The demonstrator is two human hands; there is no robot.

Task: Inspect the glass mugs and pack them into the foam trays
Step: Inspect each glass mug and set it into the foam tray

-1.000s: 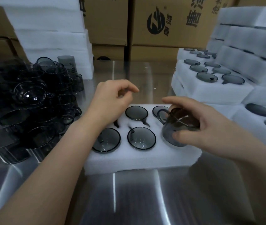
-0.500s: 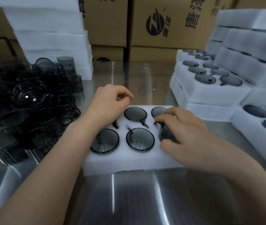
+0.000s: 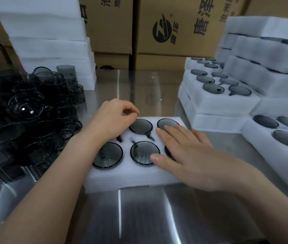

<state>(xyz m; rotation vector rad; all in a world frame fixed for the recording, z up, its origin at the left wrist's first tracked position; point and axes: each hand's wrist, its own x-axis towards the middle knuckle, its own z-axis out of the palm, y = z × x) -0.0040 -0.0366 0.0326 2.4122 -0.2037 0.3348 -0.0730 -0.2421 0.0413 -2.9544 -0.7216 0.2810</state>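
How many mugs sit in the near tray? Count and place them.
5: front-left mug, front-middle mug, front-right mug partly under the right hand, back-middle mug, back-right mug. A sixth may hide under the left hand.

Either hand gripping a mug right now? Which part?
Nothing is held. The right hand lies flat, fingers straight, on the near-right glass mug in the foam tray; the left hand rests curled on the tray's far-left corner, visibly empty.
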